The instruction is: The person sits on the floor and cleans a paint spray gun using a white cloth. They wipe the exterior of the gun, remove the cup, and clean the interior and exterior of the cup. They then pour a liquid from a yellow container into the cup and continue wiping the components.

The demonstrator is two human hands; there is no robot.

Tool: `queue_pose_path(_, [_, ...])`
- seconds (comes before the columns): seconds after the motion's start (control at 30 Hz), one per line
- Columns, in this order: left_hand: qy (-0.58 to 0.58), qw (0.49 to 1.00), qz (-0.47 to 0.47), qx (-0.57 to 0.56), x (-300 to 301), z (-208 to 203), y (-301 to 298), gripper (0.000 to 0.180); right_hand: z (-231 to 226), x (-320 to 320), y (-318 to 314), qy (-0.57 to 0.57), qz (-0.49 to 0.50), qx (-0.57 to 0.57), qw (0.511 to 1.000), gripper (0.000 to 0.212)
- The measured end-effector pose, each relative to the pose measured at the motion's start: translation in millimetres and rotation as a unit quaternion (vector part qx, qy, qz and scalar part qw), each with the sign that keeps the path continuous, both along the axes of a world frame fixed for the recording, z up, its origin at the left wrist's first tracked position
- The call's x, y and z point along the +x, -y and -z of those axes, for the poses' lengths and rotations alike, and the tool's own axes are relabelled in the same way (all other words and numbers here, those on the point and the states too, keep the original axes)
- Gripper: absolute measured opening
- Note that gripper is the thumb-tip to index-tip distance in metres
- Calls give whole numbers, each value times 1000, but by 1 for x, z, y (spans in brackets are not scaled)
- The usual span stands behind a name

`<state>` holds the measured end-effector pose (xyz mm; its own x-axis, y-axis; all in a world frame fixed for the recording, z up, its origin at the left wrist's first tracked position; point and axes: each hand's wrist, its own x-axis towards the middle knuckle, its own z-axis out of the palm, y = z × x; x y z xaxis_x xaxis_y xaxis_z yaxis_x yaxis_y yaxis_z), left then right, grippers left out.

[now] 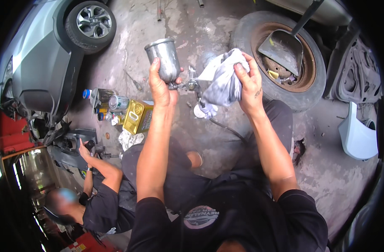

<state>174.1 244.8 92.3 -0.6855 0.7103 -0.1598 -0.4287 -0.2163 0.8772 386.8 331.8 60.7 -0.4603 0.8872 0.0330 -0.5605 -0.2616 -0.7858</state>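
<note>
Left hand [161, 89] grips a dull metal cup [165, 59], right hand [251, 86] a smudged rag [225, 82]; nearby yellow can [138, 118], contents hidden.

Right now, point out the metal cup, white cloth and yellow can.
Metal cup [166, 59], head view: side wall.
White cloth [226, 84], head view: crumpled middle.
Yellow can [135, 119], head view: capped face.

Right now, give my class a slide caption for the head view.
Left hand holds a metal cup, right hand a cloth, above the floor.

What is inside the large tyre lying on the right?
A dark dustpan sits over its rusty rim, with small debris beside it, including a yellow scrap. Whatever lies beneath the dustpan is covered.
</note>
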Motion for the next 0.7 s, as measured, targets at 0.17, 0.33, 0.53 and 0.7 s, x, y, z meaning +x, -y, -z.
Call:
queue_pose_path(0.17, [6, 999, 38, 21, 9, -6, -2, 58, 53, -57, 53, 215, 35, 281, 935, 50])
queue_pose_path(0.33, [8, 997, 75, 10, 5, 6, 6, 65, 52, -80, 46, 169, 66, 151, 972, 47])
queue_pose_path(0.53, [73, 994, 65, 48, -9, 16, 14, 74, 45, -69, -5, 307, -13, 191, 932, 45])
queue_pose_path(0.7, [63, 994, 65, 56, -7, 17, 8, 72, 27, -61, 22, 210, 26, 294, 932, 51])
